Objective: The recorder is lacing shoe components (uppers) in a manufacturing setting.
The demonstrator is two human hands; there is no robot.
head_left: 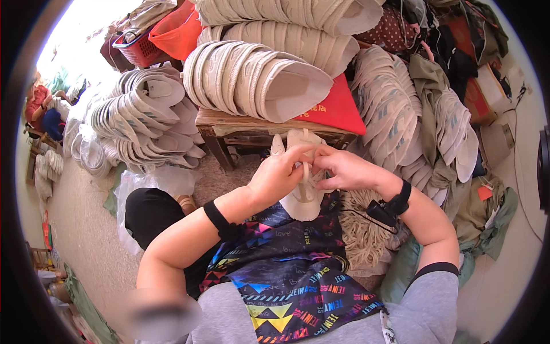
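Observation:
A cream shoe upper (302, 207) rests over my lap, its rounded end toward me. My left hand (279, 175) pinches at its middle from the left side. From the right, my right hand (349, 169) has its thumb and fingers closed at the same spot, close to the left fingertips. A narrow pale band, maybe a lace, shows between the fingers; its exact hold is partly hidden. Beside my right forearm lies a tangled heap of cream laces (364, 232).
A wooden stool (215, 121) ahead carries nested stacks of cream shoe uppers (246, 80) on a red cloth (344, 106). More stacked uppers stand left (137, 114) and right (384, 103). A red basket (140, 50) sits far left; a plastic bag (129, 198) lies near my knee.

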